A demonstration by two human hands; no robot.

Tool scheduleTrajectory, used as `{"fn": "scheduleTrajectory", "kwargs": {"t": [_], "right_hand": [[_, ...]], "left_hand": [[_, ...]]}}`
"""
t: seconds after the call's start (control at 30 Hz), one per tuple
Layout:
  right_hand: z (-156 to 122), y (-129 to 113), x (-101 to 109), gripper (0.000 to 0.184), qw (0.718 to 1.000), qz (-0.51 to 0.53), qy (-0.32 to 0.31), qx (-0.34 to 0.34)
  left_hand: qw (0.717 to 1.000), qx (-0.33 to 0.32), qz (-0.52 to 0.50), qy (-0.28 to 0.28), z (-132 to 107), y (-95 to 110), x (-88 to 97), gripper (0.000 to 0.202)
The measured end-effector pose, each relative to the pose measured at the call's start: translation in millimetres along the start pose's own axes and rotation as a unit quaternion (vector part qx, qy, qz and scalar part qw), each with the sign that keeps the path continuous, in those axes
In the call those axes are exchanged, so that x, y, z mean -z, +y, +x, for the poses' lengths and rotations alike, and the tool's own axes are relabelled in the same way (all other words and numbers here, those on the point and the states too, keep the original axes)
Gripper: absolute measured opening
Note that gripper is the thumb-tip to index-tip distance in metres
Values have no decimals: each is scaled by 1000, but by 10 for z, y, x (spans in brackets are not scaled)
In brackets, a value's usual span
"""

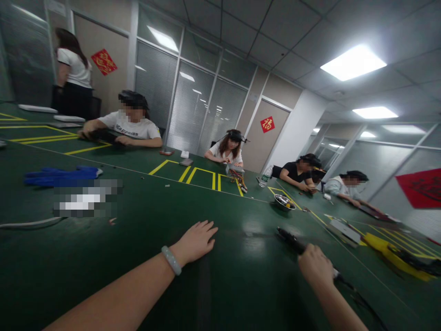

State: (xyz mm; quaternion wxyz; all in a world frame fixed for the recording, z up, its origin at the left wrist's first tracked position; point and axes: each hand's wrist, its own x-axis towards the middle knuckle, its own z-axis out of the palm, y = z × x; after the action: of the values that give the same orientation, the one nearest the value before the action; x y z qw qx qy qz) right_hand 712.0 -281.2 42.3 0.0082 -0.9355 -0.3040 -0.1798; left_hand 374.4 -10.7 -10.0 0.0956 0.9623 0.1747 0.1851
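My left hand (195, 241) lies flat on the green table (138, 239) with its fingers stretched out and nothing in it; a pale bracelet (171, 260) sits on the wrist. My right hand (315, 265) is closed around a black tool (291, 239) whose tip points away across the table; a black cable (358, 296) trails back from the hand. The tool looks like an electric screwdriver, though its details are dim.
A metal bowl (284, 202) with small parts stands beyond the tool. A yellow-and-black device (396, 255) and a grey box (344, 230) lie at right. Blue gloves (64, 175) lie at left. Several people work along the far side; one stands at back left.
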Motion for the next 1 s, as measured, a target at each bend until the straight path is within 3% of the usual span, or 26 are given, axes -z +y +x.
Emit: {"fn": "scheduleTrajectory", "kwargs": {"t": [0.1, 0.2, 0.27, 0.33, 0.43, 0.63, 1.0], "right_hand": [[-193, -995, 176, 46, 981, 110, -13, 156], [-484, -1858, 311, 48, 932, 247, -38, 264], [-680, -2254, 340, 51, 893, 302, -55, 328], [-829, -2483, 322, 53, 858, 331, -83, 384], [-920, -2560, 274, 55, 833, 353, -124, 407], [-840, -2365, 298, 60, 817, 362, -181, 411], [-822, -2356, 271, 65, 804, 370, -179, 430]], "left_hand": [[1000, -1, 4, 2, -12, 20, 20, 48], [1000, -4, 14, 13, -20, 23, 22, 46], [1000, -16, 19, 11, -17, 8, 5, 46], [999, -33, 24, 0, -9, -13, -19, 47], [998, -42, 37, -10, -2, -28, -42, 49], [997, -34, 64, -18, -17, 53, 30, 46], [997, -30, 72, -6, -20, 82, 51, 45]]}}
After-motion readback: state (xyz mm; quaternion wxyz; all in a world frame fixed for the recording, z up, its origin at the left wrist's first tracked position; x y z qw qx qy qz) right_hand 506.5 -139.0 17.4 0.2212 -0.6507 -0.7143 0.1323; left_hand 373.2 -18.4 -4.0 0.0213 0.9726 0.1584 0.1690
